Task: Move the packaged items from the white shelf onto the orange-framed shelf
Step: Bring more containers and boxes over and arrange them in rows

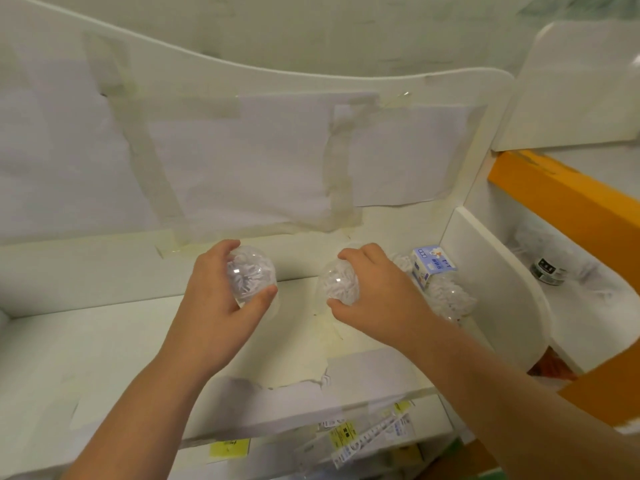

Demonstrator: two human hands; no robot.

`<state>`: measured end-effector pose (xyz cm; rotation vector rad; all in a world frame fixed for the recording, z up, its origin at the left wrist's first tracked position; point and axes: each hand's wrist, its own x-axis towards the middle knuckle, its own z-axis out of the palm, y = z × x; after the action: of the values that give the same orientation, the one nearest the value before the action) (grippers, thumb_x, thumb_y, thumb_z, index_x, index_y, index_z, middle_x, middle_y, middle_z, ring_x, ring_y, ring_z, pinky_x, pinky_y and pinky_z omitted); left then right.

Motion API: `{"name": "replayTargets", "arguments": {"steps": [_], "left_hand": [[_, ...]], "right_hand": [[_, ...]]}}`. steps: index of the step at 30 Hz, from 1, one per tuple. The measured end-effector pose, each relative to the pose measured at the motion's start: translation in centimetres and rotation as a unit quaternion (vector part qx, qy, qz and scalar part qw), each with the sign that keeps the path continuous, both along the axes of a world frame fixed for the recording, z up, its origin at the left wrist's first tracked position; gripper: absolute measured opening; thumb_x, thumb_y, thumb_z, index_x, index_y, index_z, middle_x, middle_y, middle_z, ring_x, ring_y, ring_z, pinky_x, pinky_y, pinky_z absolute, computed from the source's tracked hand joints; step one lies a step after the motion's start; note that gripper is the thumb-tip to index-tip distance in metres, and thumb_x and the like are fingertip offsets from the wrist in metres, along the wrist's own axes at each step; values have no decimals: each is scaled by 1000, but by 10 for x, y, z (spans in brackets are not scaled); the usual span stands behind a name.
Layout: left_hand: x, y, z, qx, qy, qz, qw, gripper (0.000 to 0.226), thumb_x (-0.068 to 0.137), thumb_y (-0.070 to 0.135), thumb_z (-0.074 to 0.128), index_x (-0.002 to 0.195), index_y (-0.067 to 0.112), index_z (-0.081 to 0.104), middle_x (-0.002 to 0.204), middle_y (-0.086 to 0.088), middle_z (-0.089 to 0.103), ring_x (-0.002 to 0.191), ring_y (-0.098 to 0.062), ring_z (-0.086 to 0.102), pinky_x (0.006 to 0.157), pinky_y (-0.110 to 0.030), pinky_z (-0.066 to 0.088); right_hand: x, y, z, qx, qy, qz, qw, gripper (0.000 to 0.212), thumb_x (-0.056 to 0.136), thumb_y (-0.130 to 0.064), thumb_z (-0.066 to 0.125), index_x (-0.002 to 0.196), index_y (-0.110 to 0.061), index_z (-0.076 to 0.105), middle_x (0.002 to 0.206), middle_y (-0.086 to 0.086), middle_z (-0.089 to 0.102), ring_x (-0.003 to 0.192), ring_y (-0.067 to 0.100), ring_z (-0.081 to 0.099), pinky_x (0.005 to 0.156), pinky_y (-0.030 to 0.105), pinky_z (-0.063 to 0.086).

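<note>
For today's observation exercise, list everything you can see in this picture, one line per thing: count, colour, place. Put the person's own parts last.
clear package: 1, transparent with white shredded filling, on the white shelf, gripped by the left hand
second clear package: 1, transparent with white filling, on the white shelf, gripped by the right hand
packages with blue-and-white box: number unclear, at the shelf's right end
white shelf: 1, white, centre
taped paper sheets: several, white, on the shelf's back panel
orange-framed shelf: 1, orange frame, right
dark-labelled jar: 1, on the orange-framed shelf
labelled items: several, yellow and white, on the level below
left hand: 1, curled round a package
right hand: 1, curled round a package
</note>
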<state>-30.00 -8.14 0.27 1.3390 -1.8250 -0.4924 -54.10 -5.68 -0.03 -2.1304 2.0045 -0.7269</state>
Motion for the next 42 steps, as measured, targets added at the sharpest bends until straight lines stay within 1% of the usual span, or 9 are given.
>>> {"name": "replayTargets", "arguments": {"steps": [5,9,15,20,25,30,35,39,42], "left_hand": [[-13,1,6,-8,-8,-20,1000,79,72,44,75,137,33,33,128,9,44,118,-11,49,100,-32,41],[-33,9,17,-15,3,-33,999,82,61,52,63,135,33,34,126,7,47,114,-11,51,97,-29,42],[-80,36,36,-20,10,-57,998,78,70,51,71,137,36,31,127,10,45,109,-5,51,87,-15,37],[-131,67,63,-66,-3,-82,994,72,75,46,75,135,39,36,127,10,49,108,-8,54,87,-21,40],[-196,124,96,-78,46,-106,990,66,66,61,73,117,61,33,125,10,54,102,1,58,78,-19,43],[-272,178,115,-84,66,-150,983,69,66,59,69,125,53,33,119,21,55,95,8,60,70,-14,45],[-355,224,118,-86,88,-188,974,68,69,56,77,121,57,34,115,24,55,96,7,60,67,-9,48],[-418,244,109,-70,60,-206,974,63,71,63,72,117,65,29,126,19,51,111,1,55,87,-29,51],[-462,245,100,-53,48,-211,975,66,69,64,73,119,61,31,128,14,50,113,-1,54,92,-31,51]], "right_hand": [[-4,18,9,-37,-137,-19,990,67,74,-41,77,133,-35,46,123,-12,38,101,3,51,87,17,41],[-23,46,23,-45,-194,-24,980,65,72,-46,79,128,-41,46,121,-17,48,106,2,53,93,21,44],[-67,93,53,-74,-209,-34,975,67,70,-53,80,128,-43,47,114,-24,53,104,-5,53,85,13,45],[-113,145,80,-121,-202,-31,971,69,71,-62,74,130,-43,46,115,-25,52,106,-4,52,84,12,47],[-172,204,104,-134,-256,-24,957,70,67,-64,73,128,-43,48,117,-20,57,104,4,59,84,27,55],[-248,257,111,-119,-354,-23,927,62,69,-46,81,123,-38,52,110,-9,64,92,8,68,70,27,61],[-333,306,103,-120,-330,-89,932,74,64,-62,76,129,-44,47,121,-15,59,107,6,63,85,31,58],[-390,334,96,-116,-307,-150,933,68,68,-61,75,127,-49,44,118,-24,51,111,2,55,85,21,51],[-425,342,88,-107,-308,-184,927,68,68,-60,77,128,-50,44,122,-21,52,112,4,55,92,33,54]]}}
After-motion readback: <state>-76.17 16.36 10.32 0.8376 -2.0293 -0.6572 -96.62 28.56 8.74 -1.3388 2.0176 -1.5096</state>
